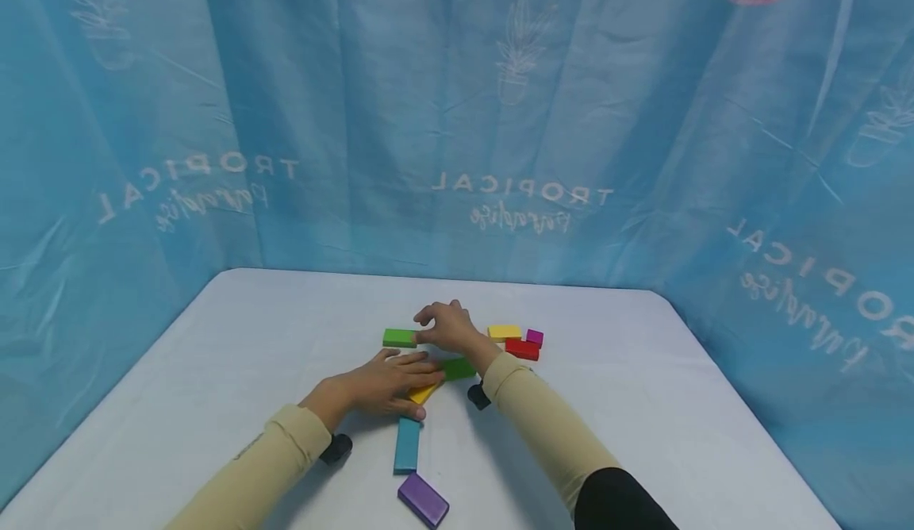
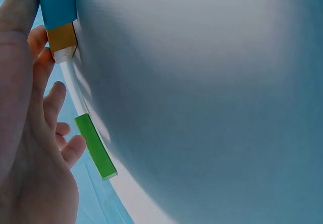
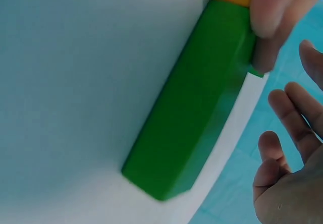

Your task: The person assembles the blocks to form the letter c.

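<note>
My left hand (image 1: 389,383) lies palm down over the middle blocks, fingers stretched out. Its fingertips reach a dark green block (image 1: 458,369) and its thumb is at the top end of a teal block (image 1: 407,447). A yellow block (image 1: 423,393) is partly covered by that hand; the left wrist view shows the teal block (image 2: 57,4) and the yellow block (image 2: 62,36) end to end. Beyond it, my right hand (image 1: 450,329) hovers with thumb and fingers apart, thumb beside the right end of a light green block (image 1: 398,338). Whether the thumb touches it, I cannot tell.
A purple block (image 1: 424,501) lies at the near end of the row. To the right of my right hand are a yellow block (image 1: 504,332), a red block (image 1: 523,349) and a small magenta block (image 1: 535,337). Blue curtains (image 1: 385,117) surround the white table (image 1: 286,316).
</note>
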`<act>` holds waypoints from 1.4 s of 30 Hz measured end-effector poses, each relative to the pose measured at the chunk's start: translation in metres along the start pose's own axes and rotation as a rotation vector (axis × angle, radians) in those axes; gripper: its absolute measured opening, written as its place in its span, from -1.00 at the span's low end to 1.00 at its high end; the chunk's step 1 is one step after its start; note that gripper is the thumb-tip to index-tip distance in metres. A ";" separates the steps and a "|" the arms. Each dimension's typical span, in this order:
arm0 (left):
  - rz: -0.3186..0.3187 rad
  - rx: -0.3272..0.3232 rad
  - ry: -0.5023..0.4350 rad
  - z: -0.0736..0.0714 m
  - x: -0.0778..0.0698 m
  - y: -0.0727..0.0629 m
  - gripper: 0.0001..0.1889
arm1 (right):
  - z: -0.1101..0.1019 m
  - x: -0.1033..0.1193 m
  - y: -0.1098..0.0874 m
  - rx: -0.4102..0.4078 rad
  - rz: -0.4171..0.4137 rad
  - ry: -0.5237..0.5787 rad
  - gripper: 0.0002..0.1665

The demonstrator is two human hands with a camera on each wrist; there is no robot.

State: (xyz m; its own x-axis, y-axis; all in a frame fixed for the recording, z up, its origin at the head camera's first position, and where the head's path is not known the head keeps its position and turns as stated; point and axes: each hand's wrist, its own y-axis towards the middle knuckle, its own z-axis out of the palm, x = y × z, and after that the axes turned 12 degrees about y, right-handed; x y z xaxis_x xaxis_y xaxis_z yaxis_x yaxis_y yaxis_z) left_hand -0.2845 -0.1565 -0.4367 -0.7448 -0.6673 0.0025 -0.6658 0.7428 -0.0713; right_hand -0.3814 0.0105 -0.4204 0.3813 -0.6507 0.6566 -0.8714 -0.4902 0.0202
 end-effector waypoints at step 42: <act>-0.026 0.024 0.030 0.000 -0.002 0.000 -0.28 | -0.019 0.003 -0.007 -0.043 -0.075 -0.046 -0.63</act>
State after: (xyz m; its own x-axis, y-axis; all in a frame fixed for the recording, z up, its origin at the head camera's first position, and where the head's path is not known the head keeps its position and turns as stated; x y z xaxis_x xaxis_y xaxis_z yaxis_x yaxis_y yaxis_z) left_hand -0.2835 -0.1551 -0.4365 -0.7284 -0.6843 0.0348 -0.6840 0.7233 -0.0946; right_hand -0.3799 0.0236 -0.4042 0.4592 -0.6396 0.6164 -0.8518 -0.5139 0.1013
